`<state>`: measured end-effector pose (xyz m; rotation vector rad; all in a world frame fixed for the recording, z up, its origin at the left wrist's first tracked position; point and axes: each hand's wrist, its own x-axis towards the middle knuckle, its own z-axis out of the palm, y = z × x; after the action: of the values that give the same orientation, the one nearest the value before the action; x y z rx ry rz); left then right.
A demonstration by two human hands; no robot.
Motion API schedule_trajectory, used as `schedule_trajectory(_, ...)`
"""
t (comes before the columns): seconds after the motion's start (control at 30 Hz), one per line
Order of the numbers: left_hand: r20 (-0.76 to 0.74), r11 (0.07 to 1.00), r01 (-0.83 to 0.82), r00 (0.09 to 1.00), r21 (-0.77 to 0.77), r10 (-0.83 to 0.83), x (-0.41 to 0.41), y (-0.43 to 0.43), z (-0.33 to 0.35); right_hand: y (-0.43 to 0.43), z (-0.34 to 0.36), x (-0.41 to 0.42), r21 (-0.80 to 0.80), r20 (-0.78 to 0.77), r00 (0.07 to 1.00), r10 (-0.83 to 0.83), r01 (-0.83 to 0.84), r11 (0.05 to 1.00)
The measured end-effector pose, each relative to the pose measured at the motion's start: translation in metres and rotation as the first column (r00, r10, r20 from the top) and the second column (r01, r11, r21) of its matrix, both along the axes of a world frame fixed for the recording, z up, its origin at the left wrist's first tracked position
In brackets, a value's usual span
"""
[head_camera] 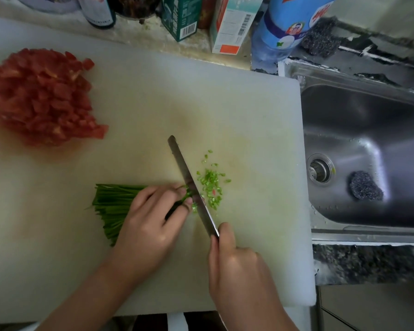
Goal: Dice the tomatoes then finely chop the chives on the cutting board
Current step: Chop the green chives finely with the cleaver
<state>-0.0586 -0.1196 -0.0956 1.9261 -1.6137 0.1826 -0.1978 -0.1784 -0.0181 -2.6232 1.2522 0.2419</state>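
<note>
Chopping chives [112, 206] at lower centre of the cutting board [249, 115] — left hand [151, 223] grip curled down on the bundle beside the knife [191, 185], right hand [234, 259] grip wrapped round its handle. Soft, light stalks, likely to splay — best bunched tight near the cut end.

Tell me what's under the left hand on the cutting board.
The left hand holds down the chive bundle. Its uncut stalks fan out past the hand, and the cut end meets the knife blade. The stretch beneath the palm and fingers is covered.
</note>
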Motion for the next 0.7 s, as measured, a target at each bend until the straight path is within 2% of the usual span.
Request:
schedule_trajectory(0.13,-0.029,1.0,0.005,1.0,-0.002,-0.006,0.0,-0.002,-0.001,-0.006,0.001,0.009,0.049,-0.026,0.999,-0.04,0.041,0.998)
schedule_trajectory(0.2,-0.035,1.0,0.005,0.999,-0.001,-0.005,-0.001,-0.002,-0.002,-0.013,0.0,0.019,0.168,-0.021,1.0,-0.023,0.026,0.985)
schedule_trajectory(0.23,-0.038,1.0,0.003,0.999,-0.001,-0.003,-0.001,-0.002,-0.002,-0.017,-0.002,0.024,0.187,0.033,0.999,-0.008,0.002,0.982)
schedule_trajectory(0.33,-0.053,1.0,0.001,0.999,0.0,-0.001,0.0,-0.002,-0.001,-0.029,-0.003,0.039,0.114,0.204,0.978,0.036,-0.061,0.992)
schedule_trajectory(0.4,-0.047,1.0,-0.003,0.999,0.004,0.003,0.0,-0.002,-0.001,-0.03,-0.009,0.036,0.221,0.269,0.963,0.006,-0.068,0.973)
schedule_trajectory(0.47,-0.049,1.0,-0.006,0.999,0.008,0.006,-0.001,-0.002,0.0,-0.025,-0.009,0.017,0.24,0.246,0.969,-0.015,-0.046,0.97)
schedule_trajectory(0.53,-0.058,1.0,-0.02,0.998,-0.002,0.02,-0.002,-0.003,0.001,-0.012,-0.005,0.001,0.235,0.114,0.993,0.012,-0.038,0.971)
schedule_trajectory(0.57,-0.062,1.0,-0.021,0.998,-0.006,0.021,-0.002,-0.003,0.0,-0.006,-0.002,-0.004,0.235,0.096,0.995,-0.005,-0.018,0.972)
schedule_trajectory(0.67,-0.072,0.999,-0.019,0.997,-0.029,0.017,-0.002,-0.003,-0.001,-0.001,-0.009,-0.014,0.115,0.121,0.992,-0.019,0.005,0.993)
schedule_trajectory(0.7,-0.071,0.999,-0.02,0.997,-0.036,0.017,-0.003,-0.004,-0.002,-0.003,-0.007,-0.014,0.126,0.12,0.993,-0.021,0.006,0.992)
